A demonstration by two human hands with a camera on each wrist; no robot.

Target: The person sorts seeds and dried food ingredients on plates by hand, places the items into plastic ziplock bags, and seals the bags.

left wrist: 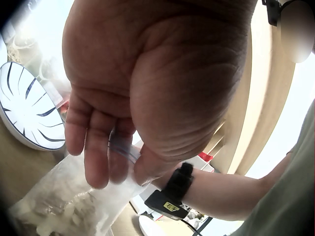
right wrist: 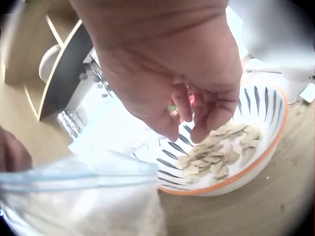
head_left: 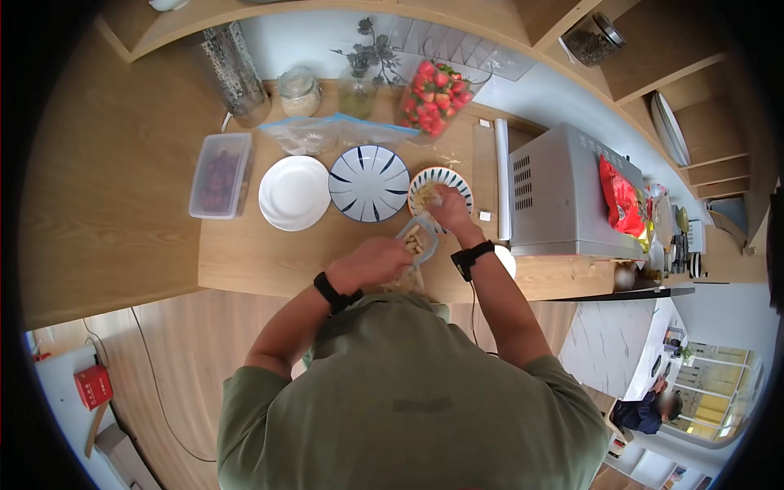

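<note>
My left hand [head_left: 377, 260] pinches the top edge of a clear zip bag [left wrist: 64, 196] between thumb and fingers. Pale, flat dried slices [left wrist: 76, 211] fill the lower part of the bag. Over a small striped bowl [right wrist: 266, 147] with an orange rim is my right hand [right wrist: 182, 83]. Its fingers point down, loosely bent, and a gap shows between thumb and fingertips with nothing visible in it. More pale slices [right wrist: 216, 155] lie in a heap inside that bowl. The bag's mouth is beside the bowl, on its near side.
Left of the bowl stand a blue-rimmed striped plate [head_left: 369, 184], a stack of white plates [head_left: 294, 193] and a lidded plastic box [head_left: 220, 175]. Behind are another zip bag [head_left: 306, 133], a glass jar [head_left: 300, 91] and a container of strawberries [head_left: 437, 98]. A grey appliance [head_left: 555, 192] stands right.
</note>
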